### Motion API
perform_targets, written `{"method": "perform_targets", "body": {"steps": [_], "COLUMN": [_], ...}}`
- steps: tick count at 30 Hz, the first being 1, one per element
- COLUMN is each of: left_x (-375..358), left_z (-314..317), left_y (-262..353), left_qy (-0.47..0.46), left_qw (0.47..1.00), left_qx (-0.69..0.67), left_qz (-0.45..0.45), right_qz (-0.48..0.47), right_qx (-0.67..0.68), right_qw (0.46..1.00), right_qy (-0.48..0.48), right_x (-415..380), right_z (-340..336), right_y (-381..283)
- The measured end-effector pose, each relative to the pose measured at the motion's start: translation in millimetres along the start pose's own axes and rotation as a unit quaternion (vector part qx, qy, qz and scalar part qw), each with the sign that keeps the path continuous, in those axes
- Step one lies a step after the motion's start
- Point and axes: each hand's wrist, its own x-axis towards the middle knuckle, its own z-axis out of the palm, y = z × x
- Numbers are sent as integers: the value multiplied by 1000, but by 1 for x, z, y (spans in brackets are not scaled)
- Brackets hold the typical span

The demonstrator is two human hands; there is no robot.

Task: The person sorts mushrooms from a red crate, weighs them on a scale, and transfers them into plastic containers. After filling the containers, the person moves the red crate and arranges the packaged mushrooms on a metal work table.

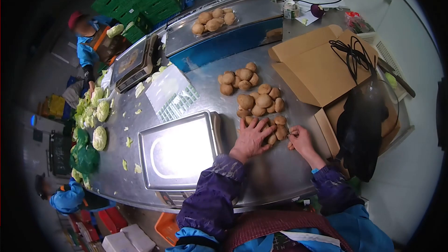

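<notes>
My left hand [252, 139] lies with fingers spread across the nearest group of brown mushrooms [281, 132], partly covering them. Just right of that group, my right hand [301, 141] has thumb and fingers pinched together at its edge; what they hold is too small to make out. Two more groups stand farther up the metal table: the middle mushrooms [263, 100] and the far mushrooms [239, 78]. Faint shiny edges show around the groups, perhaps clear packaging.
A scale with a steel tray [178, 151] stands left of my hands. An open cardboard box [308, 63] with black cable [352, 56] is at right. More mushrooms [213, 20] sit on the raised shelf. Two people work at left near cabbages [99, 138].
</notes>
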Motion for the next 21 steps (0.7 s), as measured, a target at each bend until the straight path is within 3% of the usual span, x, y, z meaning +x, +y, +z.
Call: {"method": "perform_targets", "body": {"steps": [21], "left_x": [24], "left_z": [-15], "left_y": [-37], "left_qy": [-29], "left_qw": [999], "left_qx": [-7], "left_qz": [-16], "right_qz": [-6], "right_qx": [21], "right_qw": [1000], "right_qy": [1], "right_x": [34], "right_z": [16], "right_y": [-16]}}
